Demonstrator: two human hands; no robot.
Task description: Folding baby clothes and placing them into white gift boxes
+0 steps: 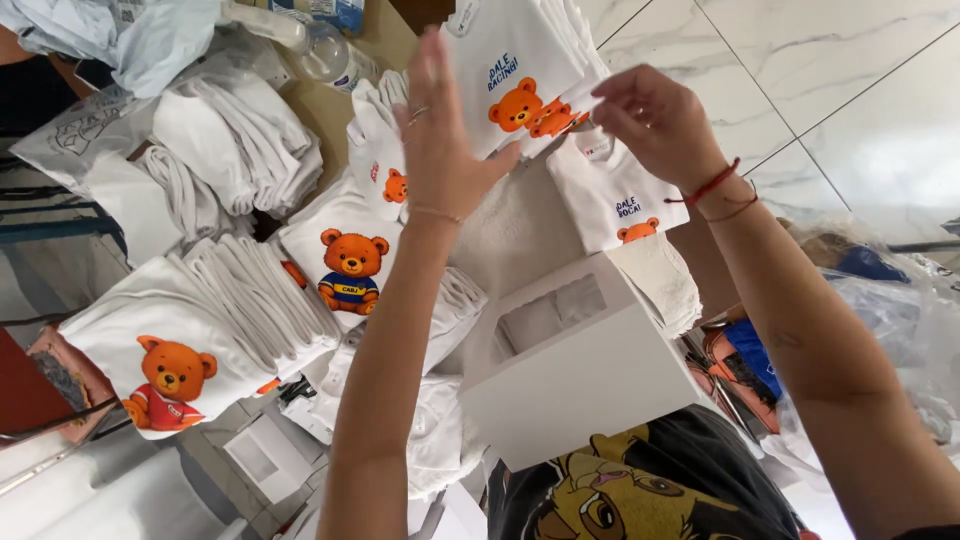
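Observation:
My left hand [440,140] lies flat, fingers spread, against a stack of folded white shirts with orange bear prints [520,60] at the top middle. My right hand [650,115] pinches the edge of a shirt in that same stack, near the bear print. Below the stack lies another folded white bear shirt [610,195]. A white cardboard box with a window cut-out [580,365] rests close to my body, under my arms.
More stacks of folded white bear shirts sit at left [200,340] and centre [350,260]. Plain white folded cloth [230,140] and plastic bags [120,35] lie at upper left. A pile of bags [850,290] sits on the tiled floor [820,80] at right.

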